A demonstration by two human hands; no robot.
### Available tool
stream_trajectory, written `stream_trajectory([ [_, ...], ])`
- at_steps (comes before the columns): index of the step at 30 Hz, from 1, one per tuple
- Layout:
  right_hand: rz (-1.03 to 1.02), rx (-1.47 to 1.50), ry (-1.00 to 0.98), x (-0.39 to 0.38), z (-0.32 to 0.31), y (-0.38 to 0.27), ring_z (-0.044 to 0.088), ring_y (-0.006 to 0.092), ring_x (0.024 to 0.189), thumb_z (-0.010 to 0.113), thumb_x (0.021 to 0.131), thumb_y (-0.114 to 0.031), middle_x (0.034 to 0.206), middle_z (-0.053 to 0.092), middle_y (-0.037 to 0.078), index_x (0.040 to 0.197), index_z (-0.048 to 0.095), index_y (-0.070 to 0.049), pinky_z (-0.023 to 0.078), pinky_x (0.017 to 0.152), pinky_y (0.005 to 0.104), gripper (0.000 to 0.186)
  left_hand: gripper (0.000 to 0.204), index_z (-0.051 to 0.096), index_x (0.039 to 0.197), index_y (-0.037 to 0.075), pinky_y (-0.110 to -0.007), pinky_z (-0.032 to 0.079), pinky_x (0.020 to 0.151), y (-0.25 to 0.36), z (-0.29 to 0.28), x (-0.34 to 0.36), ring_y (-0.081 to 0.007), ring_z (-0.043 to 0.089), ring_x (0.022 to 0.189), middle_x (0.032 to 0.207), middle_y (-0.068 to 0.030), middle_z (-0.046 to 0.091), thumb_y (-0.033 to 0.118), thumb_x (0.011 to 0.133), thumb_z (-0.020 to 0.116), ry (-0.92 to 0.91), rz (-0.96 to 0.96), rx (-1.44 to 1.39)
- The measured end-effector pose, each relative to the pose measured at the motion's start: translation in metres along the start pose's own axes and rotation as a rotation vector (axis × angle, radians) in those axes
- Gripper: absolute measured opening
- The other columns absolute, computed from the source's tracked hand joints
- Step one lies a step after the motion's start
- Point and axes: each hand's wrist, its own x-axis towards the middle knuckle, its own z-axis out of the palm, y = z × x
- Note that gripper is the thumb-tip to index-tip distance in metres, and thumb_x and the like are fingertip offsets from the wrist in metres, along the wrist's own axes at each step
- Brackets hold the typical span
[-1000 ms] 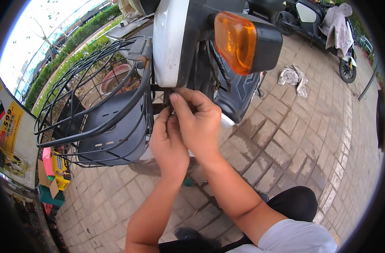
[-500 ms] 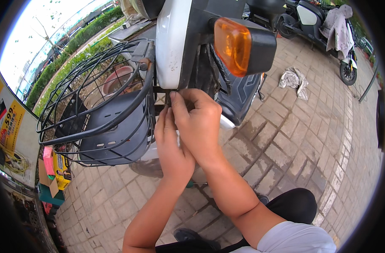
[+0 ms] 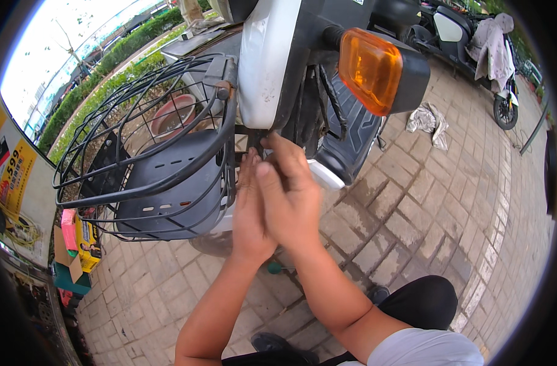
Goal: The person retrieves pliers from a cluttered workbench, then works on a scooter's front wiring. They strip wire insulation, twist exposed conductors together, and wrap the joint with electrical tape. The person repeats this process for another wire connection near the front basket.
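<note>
Both hands work close together beneath the white front panel (image 3: 269, 67) of a scooter, beside its black wire basket (image 3: 144, 189). My left hand (image 3: 251, 213) reaches up with its fingers pressed together at the dark bracket (image 3: 252, 135) behind the basket; what they grip there is too small and hidden to name. Against it lies my right hand (image 3: 294, 201), thumb apart from the bent index finger, whose tip touches the bracket area. Nothing shows between that thumb and finger. To the right, an orange turn signal (image 3: 370, 70) juts out above my right hand.
On the paving below my wrists is a green-ended thin rod (image 3: 274, 267). A grey cloth (image 3: 428, 125) lies to the right, near another parked scooter (image 3: 452, 33). Boxes (image 3: 77, 247) stand at left by a sign board. The scooter's footboard (image 3: 345, 137) sits beyond my hands.
My right thumb has come away from the index finger and dropped lower. The basket, panel and turn signal now appear slightly farther right in view.
</note>
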Motion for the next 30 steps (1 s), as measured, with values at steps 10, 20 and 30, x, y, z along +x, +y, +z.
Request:
stream_trajectory([
  [10, -0.144, -0.494, -0.221, -0.006, 0.006, -0.005, 0.046, 0.0396, 0.116, 0.071, 0.08, -0.013, 0.13, 0.044, 0.027, 0.14, 0.038, 0.014, 0.039, 0.092, 0.0465, 0.073, 0.06, 0.037, 0.14, -0.011, -0.049, 0.031, 0.112, 0.002, 0.006, 0.004, -0.0445, 0.04, 0.133, 0.142, -0.0308, 0.041, 0.017, 0.091, 0.058, 0.035, 0.039, 0.029],
  [20, -0.29, -0.548, -0.229, -0.01, -0.015, -0.002, 0.049, 0.0378, 0.112, 0.071, 0.079, -0.014, 0.131, 0.047, 0.026, 0.138, 0.044, 0.01, 0.039, 0.089, 0.0443, 0.069, 0.057, 0.041, 0.136, -0.01, -0.049, 0.033, 0.109, 0.008, 0.01, 0.009, -0.0443, 0.043, 0.129, 0.138, -0.0299, 0.043, 0.02, 0.091, 0.059, 0.108, 0.045, 0.009],
  [30, -0.237, -0.268, -0.294, 0.001, -0.02, 0.012, 0.05, 0.039, 0.113, 0.075, 0.08, -0.023, 0.13, 0.045, 0.027, 0.14, 0.042, 0.011, 0.039, 0.094, 0.0431, 0.076, 0.054, 0.046, 0.133, -0.009, -0.05, 0.034, 0.105, 0.009, 0.013, 0.013, -0.0441, 0.045, 0.124, 0.134, -0.029, 0.046, 0.022, 0.09, 0.06, 0.131, 0.041, -0.003],
])
